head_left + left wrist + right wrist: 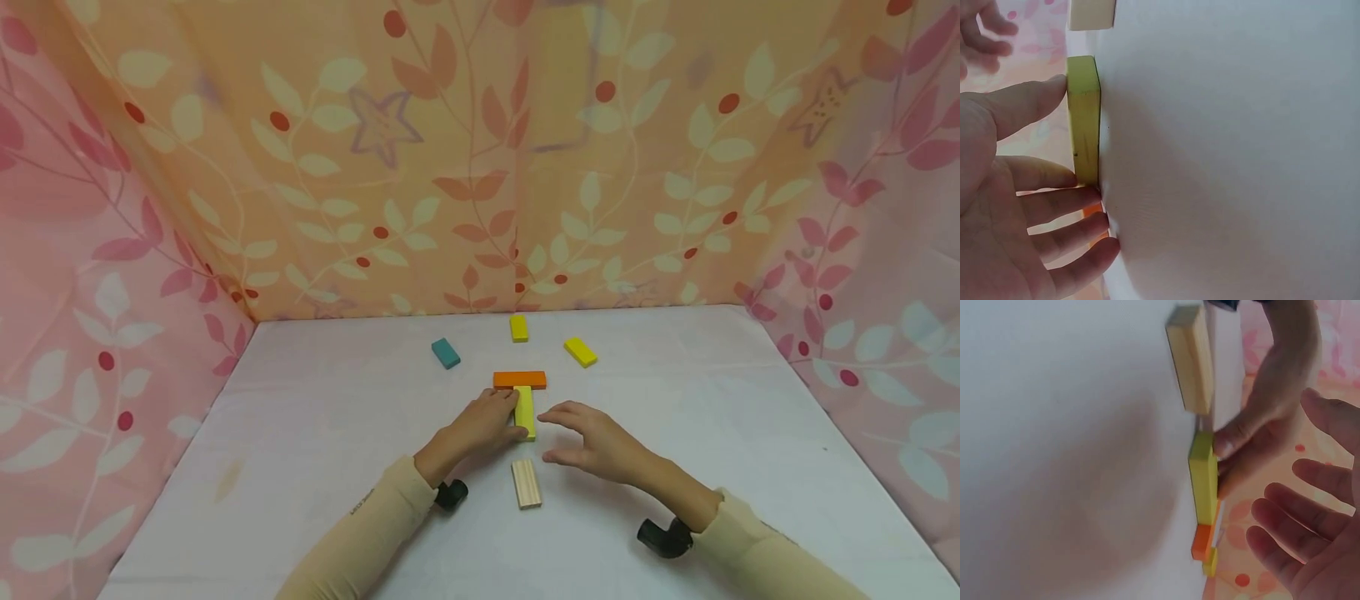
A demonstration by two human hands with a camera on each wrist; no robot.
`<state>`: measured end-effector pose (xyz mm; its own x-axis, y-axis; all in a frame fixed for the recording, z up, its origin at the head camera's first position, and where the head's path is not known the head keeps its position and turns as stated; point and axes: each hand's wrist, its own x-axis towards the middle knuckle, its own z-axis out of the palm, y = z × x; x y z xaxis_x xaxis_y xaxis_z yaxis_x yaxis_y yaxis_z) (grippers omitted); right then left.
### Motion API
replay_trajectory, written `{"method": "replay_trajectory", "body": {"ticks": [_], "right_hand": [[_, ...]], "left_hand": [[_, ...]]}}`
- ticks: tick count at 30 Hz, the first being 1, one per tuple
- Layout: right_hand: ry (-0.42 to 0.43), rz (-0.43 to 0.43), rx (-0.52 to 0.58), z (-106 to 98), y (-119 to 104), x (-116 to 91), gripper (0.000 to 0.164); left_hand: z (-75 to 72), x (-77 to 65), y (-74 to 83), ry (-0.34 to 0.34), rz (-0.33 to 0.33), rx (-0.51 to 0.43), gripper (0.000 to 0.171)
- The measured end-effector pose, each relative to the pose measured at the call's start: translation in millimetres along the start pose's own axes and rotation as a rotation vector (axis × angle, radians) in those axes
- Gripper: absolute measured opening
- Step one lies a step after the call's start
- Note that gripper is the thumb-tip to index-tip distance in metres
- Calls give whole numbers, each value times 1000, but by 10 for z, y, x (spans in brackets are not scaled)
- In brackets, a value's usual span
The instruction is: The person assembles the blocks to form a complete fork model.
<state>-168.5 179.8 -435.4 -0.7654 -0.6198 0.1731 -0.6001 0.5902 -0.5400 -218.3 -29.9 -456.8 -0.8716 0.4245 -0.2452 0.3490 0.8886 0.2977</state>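
Observation:
A lime-yellow block (pixel 526 414) lies lengthwise on the white table, its far end against the middle of an orange block (pixel 519 380), like a T. My left hand (pixel 483 423) touches the yellow block from the left. In the left wrist view, its thumb (pixel 1035 103) meets the block near one end while the other fingers stretch towards the orange block, fairly straight. To the right, my right hand (pixel 598 442) hovers with fingers spread, holding nothing. A plain wooden block (pixel 527 484) lies just nearer to me, apart from the yellow one.
Farther back lie a teal block (pixel 446 353), a small yellow block (pixel 519 328) and another yellow block (pixel 581 352) at a slant. Floral cloth (pixel 480 167) hangs behind the table and along both sides. Dark wrist cameras (pixel 665 538) sit under the sleeves.

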Motion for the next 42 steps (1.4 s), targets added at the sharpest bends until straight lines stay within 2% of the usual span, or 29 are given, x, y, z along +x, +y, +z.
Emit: {"method": "replay_trajectory", "body": {"ticks": [8,12,26,35,42], "right_hand": [[-100,1,-101,248,-139,-160,54],[-128,-25,-169,369,-187,-201,52],[-93,-123,-291,529,-256,-204,40],[-30,-138,-327,543,-288,-154,39],[-85,-132,-310,533,-279,-118,43]], "left_hand": [[20,20,-12,25,1,43,71],[29,33,-25,30,9,44,68],[17,48,-31,23,14,28,67],[16,58,-33,25,2,30,68],[12,54,-14,17,3,22,68]]}}
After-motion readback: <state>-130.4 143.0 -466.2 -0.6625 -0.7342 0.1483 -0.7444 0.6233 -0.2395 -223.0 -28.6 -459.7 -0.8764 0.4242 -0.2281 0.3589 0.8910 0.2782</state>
